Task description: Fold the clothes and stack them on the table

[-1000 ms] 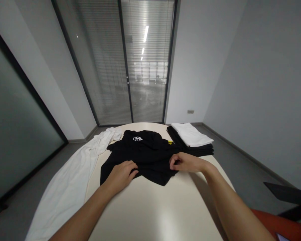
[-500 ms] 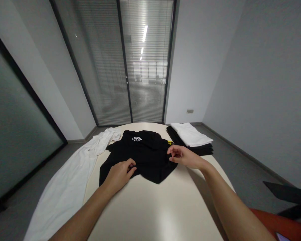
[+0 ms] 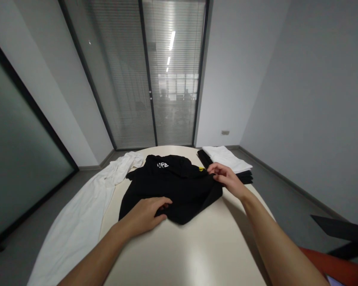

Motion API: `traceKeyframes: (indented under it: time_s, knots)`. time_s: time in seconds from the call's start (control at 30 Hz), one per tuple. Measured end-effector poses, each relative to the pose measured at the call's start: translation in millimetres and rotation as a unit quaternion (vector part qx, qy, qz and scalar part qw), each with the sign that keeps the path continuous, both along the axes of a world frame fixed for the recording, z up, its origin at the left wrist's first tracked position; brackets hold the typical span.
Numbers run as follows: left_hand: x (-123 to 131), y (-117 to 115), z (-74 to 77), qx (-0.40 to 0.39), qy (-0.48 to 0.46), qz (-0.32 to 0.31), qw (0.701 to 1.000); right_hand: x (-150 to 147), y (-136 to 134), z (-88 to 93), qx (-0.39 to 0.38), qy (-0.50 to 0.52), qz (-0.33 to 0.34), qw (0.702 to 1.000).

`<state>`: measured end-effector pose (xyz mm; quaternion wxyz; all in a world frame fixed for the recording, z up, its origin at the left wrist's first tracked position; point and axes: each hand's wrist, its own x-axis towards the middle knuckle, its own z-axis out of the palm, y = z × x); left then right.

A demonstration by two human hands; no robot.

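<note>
A black T-shirt (image 3: 179,190) with a small white print lies loosely spread on the table. My right hand (image 3: 225,176) pinches its right side and holds that edge slightly raised, so the cloth stretches toward the hand. Over the shirt's near left edge rests my left hand (image 3: 150,214), with the thumb apart from the slightly bent fingers and no cloth visibly gripped. A bit of yellow (image 3: 201,169) shows at the shirt's far right side, close to my right fingertips.
A rumpled white garment (image 3: 80,210) hangs over the left edge of the pale table (image 3: 167,254). At the back right stands a stack of folded black clothes (image 3: 246,176) topped by a folded white one (image 3: 226,158). An orange chair seat (image 3: 331,264) is at lower right.
My right hand has moved right and slightly away, drawing the shirt's right edge outward. My left hand has shifted a little right and nearer, its thumb and fingers now farther apart.
</note>
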<state>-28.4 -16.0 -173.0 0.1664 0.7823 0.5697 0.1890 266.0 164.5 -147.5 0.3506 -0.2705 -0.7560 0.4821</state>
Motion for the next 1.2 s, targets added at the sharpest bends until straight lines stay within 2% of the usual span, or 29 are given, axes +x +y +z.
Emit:
traceKeyframes:
  time_s: [0.13, 0.27, 0.37, 0.47, 0.67, 0.8, 0.93, 1.03, 1.1, 1.2]
  knots:
    - [3.9, -2.2, 0.9, -0.001, 0.002, -0.034, 0.999, 13.4, 1.3, 3.5, -0.074, 0.002, 0.054, 0.996]
    - [9.3, -3.5, 3.4, -0.025, -0.003, -0.056, 0.998, 24.7, -1.9, 12.5, -0.107, -0.115, 0.144, 0.977]
    - [15.9, -6.1, 7.4, -0.050, -0.001, -0.072, 0.996, 25.2, -6.9, 17.0, -0.156, -0.268, 0.200, 0.930]
    - [22.2, -8.4, 10.7, -0.068, 0.004, -0.092, 0.993, 18.2, -8.2, 12.1, -0.201, -0.368, 0.209, 0.883]
    - [25.9, -9.1, 7.7, -0.028, 0.035, -0.104, 0.994, -6.8, -10.6, -5.9, -0.166, -0.363, 0.241, 0.885]
    - [27.4, -10.5, 7.9, -0.031, 0.023, -0.101, 0.994, -27.2, -28.2, -5.7, -0.149, -0.337, 0.272, 0.889]
    - [29.3, -11.3, 8.9, -0.028, 0.015, -0.067, 0.997, -44.8, -49.6, -1.0, -0.052, -0.365, 0.266, 0.891]
    - [31.9, -11.4, 6.6, -0.032, 0.011, -0.072, 0.997, -53.7, -60.3, -0.9, 0.025, -0.411, 0.254, 0.875]
    - [33.6, -11.3, 5.1, -0.037, 0.007, -0.076, 0.996, -57.0, -63.9, -2.2, 0.049, -0.431, 0.252, 0.865]
    - [34.1, -10.5, 5.7, -0.036, 0.001, -0.065, 0.997, -58.1, -65.3, -2.6, 0.050, -0.431, 0.248, 0.866]
